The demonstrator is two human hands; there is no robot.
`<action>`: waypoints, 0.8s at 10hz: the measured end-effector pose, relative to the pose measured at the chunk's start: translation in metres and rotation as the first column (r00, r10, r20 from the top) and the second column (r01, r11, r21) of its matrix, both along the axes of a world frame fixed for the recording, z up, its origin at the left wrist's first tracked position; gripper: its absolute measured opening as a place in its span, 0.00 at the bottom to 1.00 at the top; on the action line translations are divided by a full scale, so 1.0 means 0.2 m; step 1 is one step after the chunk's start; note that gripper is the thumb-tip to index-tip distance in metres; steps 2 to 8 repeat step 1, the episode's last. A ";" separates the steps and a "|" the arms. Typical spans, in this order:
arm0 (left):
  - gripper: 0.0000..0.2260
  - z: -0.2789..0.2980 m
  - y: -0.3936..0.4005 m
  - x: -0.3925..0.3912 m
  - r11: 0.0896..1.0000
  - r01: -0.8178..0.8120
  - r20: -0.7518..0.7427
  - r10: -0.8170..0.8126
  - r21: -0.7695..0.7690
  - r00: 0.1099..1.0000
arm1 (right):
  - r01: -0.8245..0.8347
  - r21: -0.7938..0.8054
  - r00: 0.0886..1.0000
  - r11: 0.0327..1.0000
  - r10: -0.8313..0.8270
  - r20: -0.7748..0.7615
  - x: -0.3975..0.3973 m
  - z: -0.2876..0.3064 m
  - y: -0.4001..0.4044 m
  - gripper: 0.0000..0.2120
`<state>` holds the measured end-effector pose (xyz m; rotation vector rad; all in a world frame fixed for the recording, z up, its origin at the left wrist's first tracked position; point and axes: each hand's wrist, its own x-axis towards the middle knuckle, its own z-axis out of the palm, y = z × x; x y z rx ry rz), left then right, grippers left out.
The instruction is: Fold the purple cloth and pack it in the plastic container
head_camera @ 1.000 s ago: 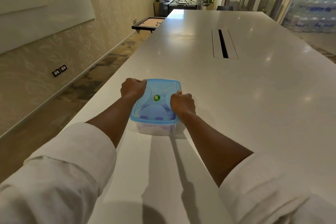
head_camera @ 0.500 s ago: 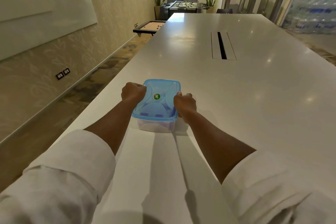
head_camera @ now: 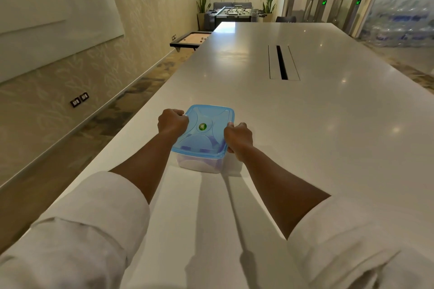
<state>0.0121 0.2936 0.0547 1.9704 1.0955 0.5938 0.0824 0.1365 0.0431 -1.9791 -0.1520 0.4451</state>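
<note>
My left hand (head_camera: 172, 122) is curled into a fist on the 9 o'clock edge of the plastic container (head_camera: 199, 162), its grip closed tight on the rim of the blue lid (head_camera: 206, 131). My right hand (head_camera: 238, 136) does the same at the 3 o'clock edge, knuckles up, grip clamped on the lid's rim.

The lid is translucent blue plastic, a square with rounded corners, moulded with raised curved ribs that meet at a small round green sticker (head_camera: 202, 126) in the centre. It sits on top of the box. The box below is clear, smooth-walled plastic with soft corners, resting flat on the bench (head_camera: 305, 124).

The purple cloth (head_camera: 217, 148) lies inside the container. I see it only as dull violet patches through the lid and the clear wall, mostly toward 4 o'clock; its folds I cannot make out.

The bench is a long, glossy white slab, hard and smooth, catching ceiling lights as small bright spots. At about 1 o'clock from the container, well apart, a narrow dark cable slot (head_camera: 281, 62) is set in a rectangular panel. My forearms are bare, with soft, creased white sleeves (head_camera: 94, 218) rolled up past them.
</note>
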 end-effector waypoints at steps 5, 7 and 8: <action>0.20 0.00 -0.02 0.00 0.999 0.000 -0.015 0.000 0.032 1.000 | 0.002 0.000 1.000 1.000 -0.002 -0.012 -0.01 0.02 -0.03 0.23; 0.20 0.00 -0.02 0.00 0.999 0.000 -0.015 0.000 0.032 1.000 | 0.002 0.000 1.000 1.000 -0.002 -0.012 -0.01 0.02 -0.03 0.23; 0.20 0.00 -0.02 0.00 0.999 0.000 -0.015 0.000 0.032 1.000 | 0.002 0.000 1.000 1.000 -0.002 -0.012 -0.01 0.02 -0.03 0.23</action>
